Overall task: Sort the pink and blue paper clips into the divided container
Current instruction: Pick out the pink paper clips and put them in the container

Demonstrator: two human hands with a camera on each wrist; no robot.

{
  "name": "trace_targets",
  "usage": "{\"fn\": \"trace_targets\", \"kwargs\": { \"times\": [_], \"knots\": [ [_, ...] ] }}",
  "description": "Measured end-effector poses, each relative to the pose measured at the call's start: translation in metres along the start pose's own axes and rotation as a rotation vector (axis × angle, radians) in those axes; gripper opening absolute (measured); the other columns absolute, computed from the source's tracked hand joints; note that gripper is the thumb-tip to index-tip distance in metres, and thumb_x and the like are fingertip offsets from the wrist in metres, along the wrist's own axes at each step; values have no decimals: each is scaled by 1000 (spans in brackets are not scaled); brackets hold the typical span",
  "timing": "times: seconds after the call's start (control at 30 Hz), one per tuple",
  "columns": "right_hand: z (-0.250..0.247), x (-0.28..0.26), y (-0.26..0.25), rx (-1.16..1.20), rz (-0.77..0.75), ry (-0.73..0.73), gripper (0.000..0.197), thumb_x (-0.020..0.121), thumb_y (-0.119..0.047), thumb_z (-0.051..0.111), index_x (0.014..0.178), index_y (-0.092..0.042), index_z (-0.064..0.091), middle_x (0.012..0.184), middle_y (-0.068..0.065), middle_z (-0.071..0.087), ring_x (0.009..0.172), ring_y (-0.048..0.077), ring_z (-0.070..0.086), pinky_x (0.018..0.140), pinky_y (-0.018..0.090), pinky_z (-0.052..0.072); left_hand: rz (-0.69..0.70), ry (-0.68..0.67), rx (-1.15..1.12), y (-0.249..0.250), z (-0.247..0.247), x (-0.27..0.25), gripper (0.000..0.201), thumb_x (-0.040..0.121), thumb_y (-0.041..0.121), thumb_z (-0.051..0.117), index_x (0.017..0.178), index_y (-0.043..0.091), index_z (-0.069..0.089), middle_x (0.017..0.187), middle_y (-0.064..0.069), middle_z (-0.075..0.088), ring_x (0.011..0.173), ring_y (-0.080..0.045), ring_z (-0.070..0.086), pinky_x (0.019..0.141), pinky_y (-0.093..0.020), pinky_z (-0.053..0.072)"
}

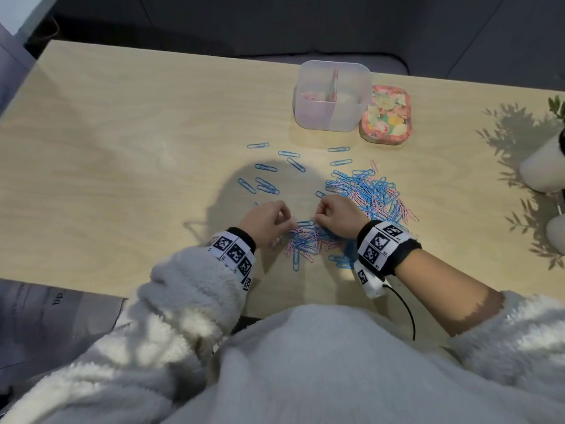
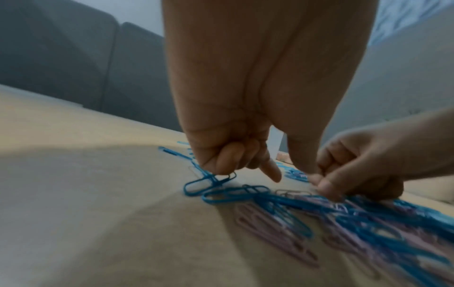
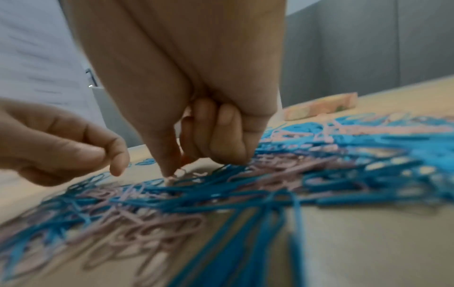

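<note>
Mixed pink and blue paper clips (image 1: 305, 243) lie heaped on the near surface (image 1: 122, 148). Left hand (image 1: 266, 220) curls over blue clips; right hand (image 1: 334, 214) pinches at a pink one. Light, slippery, prone to tangle: pinch one loop end. Container (image 1: 331, 96) stands far right.

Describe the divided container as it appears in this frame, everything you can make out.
The divided container is a square tub with rounded corners, of translucent frosted plastic by its look, standing upright and open-topped at the far side of the wooden table. An inner wall splits it into compartments. A few pink paper clips lie in the left compartment; what the others hold cannot be told. A floral tin sits close by its right side, whether touching is unclear. Neither hand is near it.
</note>
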State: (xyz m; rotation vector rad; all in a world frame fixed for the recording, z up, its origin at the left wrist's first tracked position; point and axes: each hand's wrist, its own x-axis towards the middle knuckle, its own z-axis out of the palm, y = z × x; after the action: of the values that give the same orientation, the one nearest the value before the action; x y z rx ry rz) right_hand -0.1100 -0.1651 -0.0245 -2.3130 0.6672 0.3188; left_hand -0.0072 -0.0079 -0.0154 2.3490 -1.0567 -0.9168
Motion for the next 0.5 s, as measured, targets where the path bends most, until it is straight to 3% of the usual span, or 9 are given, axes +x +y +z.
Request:
{"fn": "trace_targets", "kwargs": {
  "times": [0.13,0.23,0.3,0.37,0.5],
  "knots": [
    [-10,-5,2,212,28,80,9,83,-9,55,74,-10,52,75,4,57,67,16,50,62,28,39,83,-9,197,1,6,7,24,86,33,61,95,11,58,99,-8,56,90,-24,54,75,-31,38],
    [-15,-8,-1,516,91,73,15,85,-1,52,73,-11,51,67,7,59,43,5,52,48,22,43,94,-28,174,5,8,10,21,87,26,59,94,6,58,104,-13,56,95,-28,54,79,-31,38],
    [-16,-9,-4,661,143,43,13,87,5,46,88,-6,52,64,8,56,30,1,46,34,14,37,95,-12,154,5,6,11,19,88,23,57,94,4,57,103,-15,57,96,-29,53,78,-31,37],
    [-15,-8,-6,699,171,12,21,86,6,39,93,-5,55,62,7,51,31,2,45,32,15,36,86,37,111,3,2,11,17,88,19,56,95,3,58,102,-16,60,96,-30,54,79,-33,39],
    [-10,-3,-11,733,199,-30,24,86,-3,43,66,-10,55,59,5,47,36,7,43,34,17,34,102,90,71,-4,-14,9,21,89,11,53,108,5,59,103,-13,67,94,-27,59,78,-27,41]
  ]
}}
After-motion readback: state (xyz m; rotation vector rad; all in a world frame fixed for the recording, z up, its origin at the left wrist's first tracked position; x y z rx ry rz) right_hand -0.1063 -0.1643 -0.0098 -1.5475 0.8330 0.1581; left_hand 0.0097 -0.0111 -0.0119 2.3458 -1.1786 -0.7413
